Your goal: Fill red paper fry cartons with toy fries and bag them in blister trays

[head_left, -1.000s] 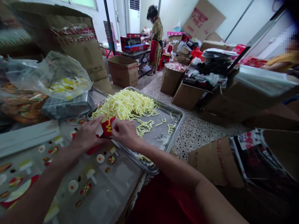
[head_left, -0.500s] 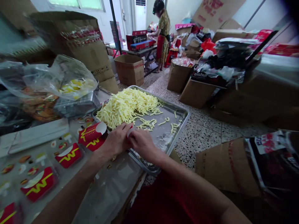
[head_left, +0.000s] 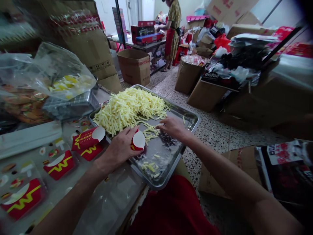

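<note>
My left hand [head_left: 123, 145] is closed round a small red fries carton [head_left: 138, 141], its white oval end facing up, over the near left edge of a metal tray [head_left: 168, 179]. My right hand [head_left: 172, 129] is over the tray, its bent fingertips on a few loose pale yellow fry-shaped sticks [head_left: 150, 130]. A big heap of the same sticks [head_left: 129, 107] fills the tray's far left part. Beside my left hand lies a nested stack of red cartons [head_left: 89, 138] with yellow zigzag marks. Short broken bits [head_left: 150, 168] lie in the tray's near corner.
Clear packs with red cartons [head_left: 60, 164] lie on the table at left. Behind them are a bag with yellow-white pieces [head_left: 68, 86] and a clear plastic box [head_left: 70, 104]. Cardboard boxes [head_left: 134, 67] stand on the speckled floor. Another person [head_left: 173, 32] stands at a far table.
My hands were together at the carton. My right hand has left it and moved right to the loose sticks; my left hand keeps the carton. The view has tilted down a little.
</note>
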The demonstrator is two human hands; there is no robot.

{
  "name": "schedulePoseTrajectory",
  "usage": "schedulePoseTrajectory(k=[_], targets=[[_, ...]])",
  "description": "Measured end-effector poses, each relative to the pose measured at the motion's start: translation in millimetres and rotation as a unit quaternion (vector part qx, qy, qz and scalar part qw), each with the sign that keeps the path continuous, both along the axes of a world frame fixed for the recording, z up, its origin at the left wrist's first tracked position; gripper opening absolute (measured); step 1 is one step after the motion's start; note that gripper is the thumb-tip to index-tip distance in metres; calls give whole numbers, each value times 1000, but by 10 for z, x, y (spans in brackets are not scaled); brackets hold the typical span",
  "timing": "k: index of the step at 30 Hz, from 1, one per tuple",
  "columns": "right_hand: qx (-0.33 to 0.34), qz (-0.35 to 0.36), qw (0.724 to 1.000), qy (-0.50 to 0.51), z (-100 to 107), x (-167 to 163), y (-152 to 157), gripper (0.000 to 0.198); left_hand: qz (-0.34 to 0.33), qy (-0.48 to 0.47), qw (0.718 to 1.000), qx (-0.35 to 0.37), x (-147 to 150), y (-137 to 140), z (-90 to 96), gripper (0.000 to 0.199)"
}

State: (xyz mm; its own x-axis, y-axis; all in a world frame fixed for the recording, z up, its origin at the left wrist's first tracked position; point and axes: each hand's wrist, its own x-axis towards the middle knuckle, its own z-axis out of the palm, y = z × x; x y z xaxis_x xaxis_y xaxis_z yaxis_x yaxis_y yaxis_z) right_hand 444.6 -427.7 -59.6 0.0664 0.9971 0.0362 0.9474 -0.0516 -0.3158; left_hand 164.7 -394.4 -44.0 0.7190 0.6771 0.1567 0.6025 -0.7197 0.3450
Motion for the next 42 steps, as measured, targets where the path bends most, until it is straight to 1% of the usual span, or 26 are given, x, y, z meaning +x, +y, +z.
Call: schedulePoseTrajectory(k=[3,6,8,10,13,17,19,21,22,24,25,27,29,30,31,32,33,34,35,37,38,39,40,41,42], targets=[[-21,-36,999,-30,-5,-213,45,40,6,6,1000,2,62,2,-2,88],[-65,-48,995,-55,11,-333,66,32,9,7,1000,-14,83,7,-6,89],[-79,-53,993,-63,27,-370,61,24,15,15,999,-29,111,0,-7,90],[-82,-55,993,-69,37,-406,38,23,26,33,998,-37,155,-11,-3,90],[-85,-63,991,-81,24,-477,4,26,39,54,997,-25,208,-19,13,89],[-62,-72,992,-87,-48,-477,26,28,57,67,996,-1,149,-26,50,88],[-52,-80,994,-49,-81,-381,39,23,69,63,996,-1,72,-49,69,88],[-42,-104,993,40,-89,-239,21,17,78,49,996,-11,10,-95,77,87],[-32,-123,987,96,-79,-167,0,15,79,42,996,-21,1,-126,75,86],[11,-159,964,214,-29,-58,-59,13,77,28,996,-45,44,-197,56,84],[41,-168,945,277,9,-34,-90,13,76,23,995,-59,100,-233,39,82],[88,-167,895,405,88,-67,-142,14,80,11,993,-86,268,-296,-6,81],[112,-159,838,510,131,-199,-174,16,99,-12,989,-105,472,-339,-56,81],[123,-161,813,546,128,-287,-186,17,109,-29,987,-113,572,-350,-82,80],[135,-164,795,569,107,-380,-197,18,118,-46,984,-124,660,-354,-106,77],[151,-166,786,576,70,-466,-211,18,127,-65,980,-137,733,-352,-129,72],[171,-165,789,566,26,-540,-226,18,137,-82,976,-148,789,-344,-150,67],[192,-160,808,534,-18,-595,-243,17,145,-98,973,-152,826,-332,-168,62],[210,-150,839,480,-51,-629,-258,15,151,-112,972,-142,848,-315,-183,59],[218,-110,912,330,-49,-641,-271,9,157,-131,975,-86,858,-272,-194,62],[206,-80,941,257,-3,-626,-264,8,155,-134,978,-50,855,-245,-188,64],[182,-40,962,200,72,-603,-246,9,151,-132,979,-16,852,-215,-174,65],[147,6,975,164,171,-574,-219,13,146,-129,981,11,850,-180,-152,65],[107,56,982,148,284,-540,-185,17,140,-127,981,31,851,-143,-125,65],[67,107,981,147,401,-502,-148,22,130,-126,982,45,852,-103,-96,66]])
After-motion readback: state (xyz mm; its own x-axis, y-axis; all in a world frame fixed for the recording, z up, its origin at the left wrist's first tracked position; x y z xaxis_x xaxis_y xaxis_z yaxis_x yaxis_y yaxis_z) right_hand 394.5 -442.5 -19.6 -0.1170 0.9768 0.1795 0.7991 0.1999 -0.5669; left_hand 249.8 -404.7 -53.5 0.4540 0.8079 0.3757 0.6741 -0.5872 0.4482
